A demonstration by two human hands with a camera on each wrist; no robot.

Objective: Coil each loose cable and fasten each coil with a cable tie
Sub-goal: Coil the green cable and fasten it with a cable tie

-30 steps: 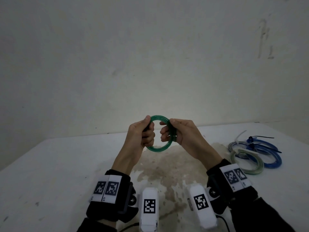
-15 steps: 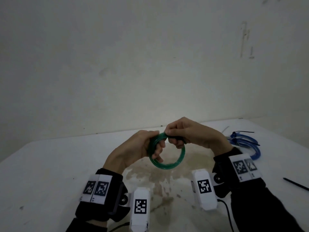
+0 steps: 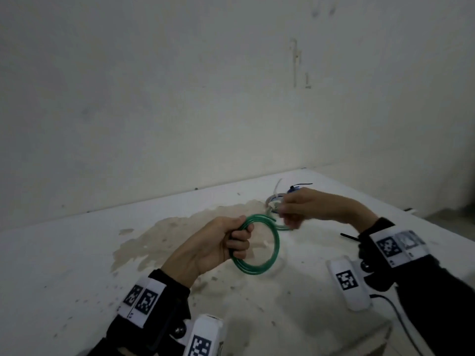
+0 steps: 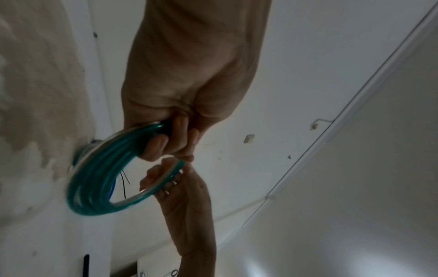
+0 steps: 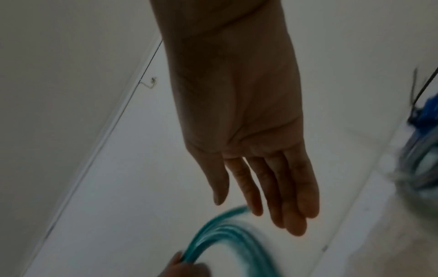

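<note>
Head view shows left hand gripping the light, springy green coil at its bundled strands, the best hold; right hand is loosely spread, empty.

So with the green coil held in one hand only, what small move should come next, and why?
Probably the open right hand picks up the black cable tie lying on the table. The left hand grips the green coil, which shows no tie yet.

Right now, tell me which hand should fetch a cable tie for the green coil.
Right. The right hand is empty with straight fingers, nearer the loose black cable tie on the table. The left hand grips the green coil.
</note>
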